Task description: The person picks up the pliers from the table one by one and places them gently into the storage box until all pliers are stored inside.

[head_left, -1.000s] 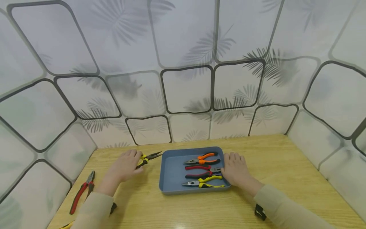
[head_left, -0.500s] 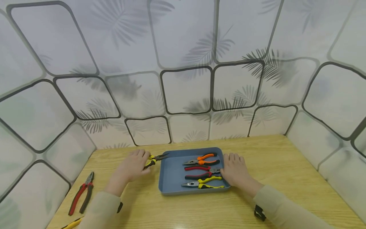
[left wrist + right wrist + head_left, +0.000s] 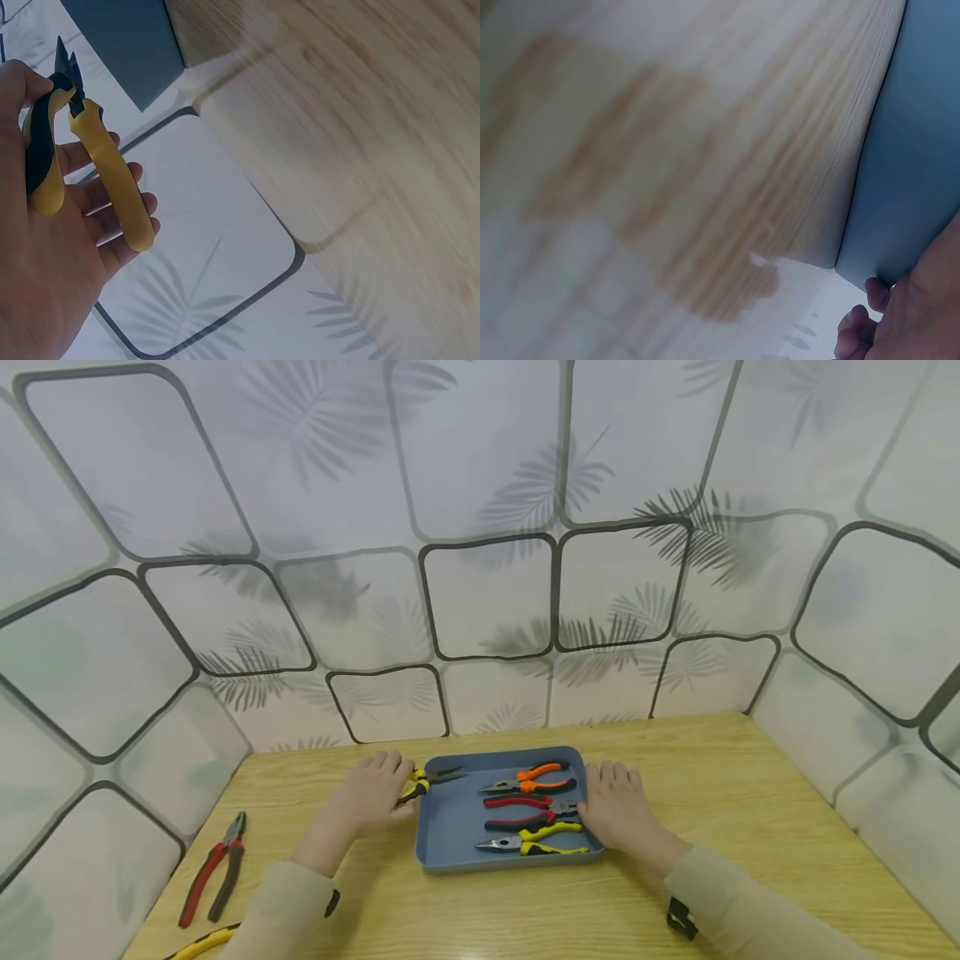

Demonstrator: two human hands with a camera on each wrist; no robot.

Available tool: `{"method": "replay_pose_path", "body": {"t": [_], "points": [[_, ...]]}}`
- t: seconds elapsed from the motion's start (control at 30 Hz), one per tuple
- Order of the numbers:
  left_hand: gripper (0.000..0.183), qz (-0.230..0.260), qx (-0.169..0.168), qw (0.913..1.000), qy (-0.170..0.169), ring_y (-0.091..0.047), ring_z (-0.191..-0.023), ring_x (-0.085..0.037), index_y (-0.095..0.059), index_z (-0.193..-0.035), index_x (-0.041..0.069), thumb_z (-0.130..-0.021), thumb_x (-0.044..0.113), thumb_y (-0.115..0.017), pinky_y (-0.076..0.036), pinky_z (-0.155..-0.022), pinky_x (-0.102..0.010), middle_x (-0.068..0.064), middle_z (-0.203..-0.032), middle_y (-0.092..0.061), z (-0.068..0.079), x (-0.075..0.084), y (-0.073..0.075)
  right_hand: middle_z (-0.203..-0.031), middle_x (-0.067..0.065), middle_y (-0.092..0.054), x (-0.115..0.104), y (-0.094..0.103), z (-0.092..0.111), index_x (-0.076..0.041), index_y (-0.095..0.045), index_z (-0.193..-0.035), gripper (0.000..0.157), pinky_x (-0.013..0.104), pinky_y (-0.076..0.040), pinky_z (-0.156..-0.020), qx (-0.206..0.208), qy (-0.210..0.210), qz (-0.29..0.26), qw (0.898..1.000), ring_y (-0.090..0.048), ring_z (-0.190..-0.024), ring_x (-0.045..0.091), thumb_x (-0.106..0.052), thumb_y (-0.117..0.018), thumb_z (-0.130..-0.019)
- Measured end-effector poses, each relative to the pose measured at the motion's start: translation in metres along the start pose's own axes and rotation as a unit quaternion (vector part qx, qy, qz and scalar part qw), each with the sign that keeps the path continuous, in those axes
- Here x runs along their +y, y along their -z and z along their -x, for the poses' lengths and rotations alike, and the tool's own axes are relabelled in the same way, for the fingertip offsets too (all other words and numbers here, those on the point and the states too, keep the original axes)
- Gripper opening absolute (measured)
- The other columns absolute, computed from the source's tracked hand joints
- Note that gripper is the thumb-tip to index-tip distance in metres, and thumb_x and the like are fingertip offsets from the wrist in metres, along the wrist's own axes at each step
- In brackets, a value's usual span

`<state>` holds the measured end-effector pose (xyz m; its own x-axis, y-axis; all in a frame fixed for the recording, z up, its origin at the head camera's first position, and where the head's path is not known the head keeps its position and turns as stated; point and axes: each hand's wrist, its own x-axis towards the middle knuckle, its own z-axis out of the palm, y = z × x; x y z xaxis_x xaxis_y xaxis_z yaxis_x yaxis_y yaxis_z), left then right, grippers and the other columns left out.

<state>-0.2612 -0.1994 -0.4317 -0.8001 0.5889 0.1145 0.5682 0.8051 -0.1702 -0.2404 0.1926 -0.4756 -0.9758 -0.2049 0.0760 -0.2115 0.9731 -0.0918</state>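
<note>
My left hand (image 3: 377, 795) holds long-nose pliers with yellow-and-black handles (image 3: 118, 184) at the left wall of a blue tray (image 3: 453, 839). Their dark jaws, slightly parted, reach over the rim into the tray. On the tray's right side, my right hand (image 3: 617, 806) grips the wall, its thumb at the rim; in the right wrist view some fingertips (image 3: 855, 330) show beside the outer wall. Inside the tray lie orange-and-black pliers (image 3: 528, 778), red-and-black pliers (image 3: 525, 822) with their head toward the right, and another yellow-and-black long-nose pair (image 3: 532, 841).
Left on the wooden table (image 3: 480, 914) lie red-and-black pliers (image 3: 217, 868), handles spread. A yellow handle (image 3: 202, 941) pokes out near the left sleeve (image 3: 288, 910). Patterned walls (image 3: 495, 693) close off the back and both sides.
The left hand has moved right with the pliers, bringing their tips from outside the tray's left rim to above its inside. The right hand and the tray stay nearly still.
</note>
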Motion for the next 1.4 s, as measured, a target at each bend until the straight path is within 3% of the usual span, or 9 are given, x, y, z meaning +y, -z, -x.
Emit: {"method": "replay_pose_path", "body": {"t": [0.37, 0.63, 1.4], "points": [[0.040, 0.001, -0.001, 0.9999, -0.011, -0.050, -0.094, -0.028, -0.057, -0.121, 0.007, -0.097, 0.037, -0.063, -0.049, -0.088, -0.048, -0.009, -0.103, -0.052, -0.011, 0.011, -0.005, -0.098, 0.017, -0.048, -0.001, 0.002, 0.002, -0.002, -0.049, -0.106, 0.031, 0.046, -0.033, -0.081, 0.001, 0.000, 0.001, 1.000, -0.044, -0.090, 0.033, -0.027, -0.066, -0.101], [0.036, 0.001, 0.000, 0.9997, -0.025, -0.050, -0.094, -0.027, -0.055, -0.113, 0.009, -0.095, 0.039, -0.063, -0.047, -0.086, -0.047, -0.008, -0.100, -0.049, -0.020, 0.023, -0.004, -0.098, 0.017, -0.048, -0.001, 0.003, 0.001, -0.001, -0.050, -0.109, 0.032, 0.046, -0.033, -0.081, 0.003, 0.003, 0.005, 1.000, -0.043, -0.090, 0.032, -0.026, -0.067, -0.100], [0.038, -0.004, -0.010, 0.9991, -0.041, -0.051, -0.094, -0.024, -0.056, -0.114, 0.011, -0.099, 0.045, -0.062, -0.049, -0.089, -0.043, -0.006, -0.103, -0.052, -0.046, 0.051, -0.010, -0.095, 0.015, -0.045, 0.000, -0.003, -0.001, -0.002, -0.047, -0.104, 0.033, 0.044, -0.029, -0.079, 0.001, 0.001, 0.009, 1.000, -0.041, -0.088, 0.032, -0.029, -0.067, -0.100]]}}
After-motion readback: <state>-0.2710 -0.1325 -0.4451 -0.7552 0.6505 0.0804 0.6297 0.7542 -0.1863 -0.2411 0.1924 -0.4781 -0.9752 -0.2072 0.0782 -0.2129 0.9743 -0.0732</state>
